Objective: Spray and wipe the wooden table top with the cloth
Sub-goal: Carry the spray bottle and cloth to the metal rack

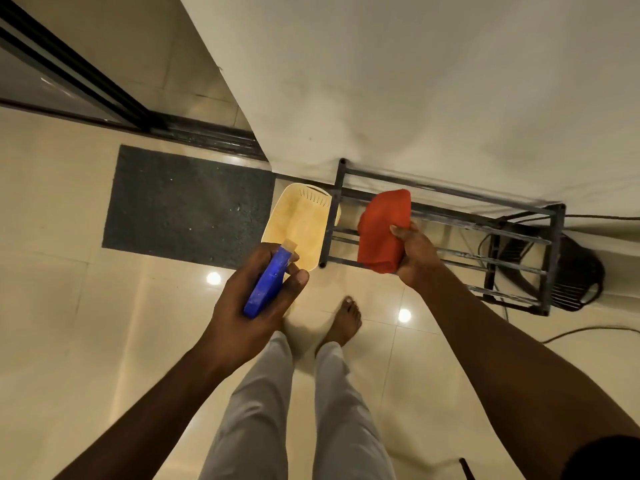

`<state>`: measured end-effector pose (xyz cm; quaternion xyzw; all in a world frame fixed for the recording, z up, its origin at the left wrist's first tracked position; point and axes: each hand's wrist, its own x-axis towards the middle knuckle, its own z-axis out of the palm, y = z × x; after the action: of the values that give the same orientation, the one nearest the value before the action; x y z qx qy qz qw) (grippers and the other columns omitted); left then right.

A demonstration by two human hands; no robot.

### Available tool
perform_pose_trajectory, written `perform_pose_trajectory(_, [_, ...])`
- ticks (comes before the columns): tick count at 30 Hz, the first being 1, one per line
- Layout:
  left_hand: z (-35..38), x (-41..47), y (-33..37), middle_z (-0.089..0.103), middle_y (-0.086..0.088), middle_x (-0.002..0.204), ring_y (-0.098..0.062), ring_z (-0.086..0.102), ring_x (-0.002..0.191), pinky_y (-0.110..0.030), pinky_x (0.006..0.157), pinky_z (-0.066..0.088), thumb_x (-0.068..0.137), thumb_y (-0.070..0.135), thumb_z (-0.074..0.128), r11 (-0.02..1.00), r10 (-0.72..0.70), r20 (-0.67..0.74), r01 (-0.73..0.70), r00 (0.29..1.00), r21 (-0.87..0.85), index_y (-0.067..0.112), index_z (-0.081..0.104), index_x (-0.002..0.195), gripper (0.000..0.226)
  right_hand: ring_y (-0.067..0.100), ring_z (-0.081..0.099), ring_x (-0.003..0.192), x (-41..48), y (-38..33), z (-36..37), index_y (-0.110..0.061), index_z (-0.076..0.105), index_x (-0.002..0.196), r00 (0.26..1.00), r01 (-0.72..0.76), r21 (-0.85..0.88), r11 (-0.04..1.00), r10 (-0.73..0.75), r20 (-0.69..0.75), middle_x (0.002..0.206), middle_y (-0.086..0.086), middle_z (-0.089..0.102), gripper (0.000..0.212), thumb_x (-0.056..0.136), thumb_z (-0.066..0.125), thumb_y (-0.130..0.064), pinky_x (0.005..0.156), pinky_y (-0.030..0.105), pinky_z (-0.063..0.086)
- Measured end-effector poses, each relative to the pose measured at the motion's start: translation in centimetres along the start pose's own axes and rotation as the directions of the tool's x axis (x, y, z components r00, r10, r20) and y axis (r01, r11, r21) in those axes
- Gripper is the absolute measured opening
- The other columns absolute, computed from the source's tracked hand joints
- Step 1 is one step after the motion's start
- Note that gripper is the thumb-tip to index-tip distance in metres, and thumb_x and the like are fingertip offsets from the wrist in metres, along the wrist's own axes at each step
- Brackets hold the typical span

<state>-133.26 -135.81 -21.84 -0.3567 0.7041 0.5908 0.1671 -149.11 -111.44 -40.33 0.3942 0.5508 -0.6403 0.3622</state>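
Observation:
My left hand [254,299] is closed around a blue spray bottle [268,284] with a pale cap, held at waist height over the tiled floor. My right hand [415,254] grips a folded red cloth [382,226], which hangs above a dark metal rack. No wooden table top is in view. I am looking straight down at my legs and one bare foot.
A cream plastic basket [299,220] sits on the floor beside the metal rack [446,230] against the wall. A dark doormat [187,202] lies left, by a sliding door track. A black fan and cables [575,271] stand at the right.

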Motion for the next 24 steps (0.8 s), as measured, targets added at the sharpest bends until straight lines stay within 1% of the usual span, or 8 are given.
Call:
perform_pose_trajectory(4, [1.2,0.9,-0.8,0.057,0.029,0.110,0.036,0.056,0.086,0.010,0.068,0.043,0.093,0.024,0.071,1.000,-0.006,-0.004,0.006,1.000,-0.012,0.030,0.052,0.134,0.045,0.044,0.056,0.136,1.7,1.8,-2.7,-0.021,0.046,0.159,0.986,-0.037,-0.214,0.976,0.001,-0.165,0.154,0.011,0.055,0.059,0.105,0.065,-0.008,0.108,0.066,0.053])
perform_pose_trajectory(11, [1.3,1.9,-1.5,0.057,0.031,0.107,0.037,0.055,0.086,0.010,0.068,0.042,0.096,0.030,0.071,0.998,0.036,-0.038,-0.034,0.999,0.046,0.036,0.052,0.127,0.037,0.026,0.061,0.136,-4.0,3.9,-4.0,-0.012,0.058,0.151,0.864,0.125,-0.550,0.826,-0.363,-0.349,0.150,0.006,0.064,0.053,0.100,0.068,-0.001,0.107,0.037,0.049])
perform_pose_trajectory(14, [1.1,2.8,-2.3,0.060,0.027,0.100,0.029,0.060,0.081,0.009,0.065,0.043,0.095,0.035,0.071,0.999,0.017,-0.084,-0.014,0.996,0.037,0.034,0.054,0.120,0.031,0.019,0.071,0.112,-7.2,6.4,-2.0,-0.010,0.068,0.137,0.813,0.260,-0.695,0.670,-0.540,-0.217,0.132,0.005,0.073,0.033,0.104,0.068,-0.010,0.091,0.020,0.050])
perform_pose_trajectory(16, [0.7,3.9,-3.4,0.062,0.025,0.099,0.017,0.066,0.082,0.002,0.066,0.047,0.095,0.037,0.072,1.000,0.003,-0.105,0.000,0.995,0.021,0.032,0.057,0.118,0.028,0.003,0.068,0.097,-8.5,8.8,0.5,-0.011,0.071,0.129,0.863,0.294,-0.678,0.674,-0.492,-0.114,0.121,-0.003,0.074,0.024,0.105,0.069,-0.008,0.088,0.014,0.055])
perform_pose_trajectory(19, [0.3,5.9,-5.2,0.070,0.015,0.098,-0.002,0.069,0.090,-0.012,0.078,0.049,0.094,0.037,0.073,1.000,-0.001,-0.097,0.001,0.995,-0.004,0.034,0.064,0.108,0.017,-0.002,0.069,0.111,-9.4,13.0,4.9,-0.025,0.071,0.128,0.910,0.371,-0.691,0.620,-0.391,0.138,0.124,-0.015,0.074,0.028,0.104,0.070,-0.011,0.106,0.039,0.058])
perform_pose_trajectory(20, [0.3,6.4,-5.4,0.071,0.012,0.098,-0.005,0.070,0.091,-0.015,0.080,0.050,0.093,0.035,0.074,1.000,0.004,-0.094,-0.006,0.996,-0.019,0.037,0.064,0.102,0.014,0.001,0.068,0.118,-9.6,13.5,6.0,-0.030,0.068,0.136,0.912,0.390,-0.709,0.588,-0.355,0.208,0.133,-0.017,0.071,0.036,0.104,0.071,-0.015,0.108,0.033,0.057])
perform_pose_trajectory(22, [0.0,8.7,-7.3,0.072,0.010,0.095,-0.007,0.071,0.089,-0.014,0.079,0.051,0.093,0.035,0.075,1.000,0.014,-0.099,-0.016,0.995,-0.015,0.038,0.064,0.098,0.013,0.005,0.061,0.132,-8.6,14.8,9.5,-0.029,0.055,0.154,0.935,0.355,-0.708,0.610,-0.242,0.260,0.149,-0.016,0.061,0.052,0.106,0.070,-0.017,0.099,0.002,0.045])
perform_pose_trajectory(24, [0.0,11.9,-10.0,0.074,0.004,0.096,-0.012,0.072,0.090,-0.015,0.080,0.053,0.092,0.038,0.076,1.000,0.022,-0.093,-0.023,0.995,-0.008,0.031,0.068,0.104,0.015,0.007,0.057,0.140,-5.6,16.4,12.3,-0.029,0.046,0.161,0.957,0.283,-0.648,0.707,-0.166,0.237,0.161,-0.013,0.052,0.063,0.106,0.067,-0.008,0.100,0.001,0.043])
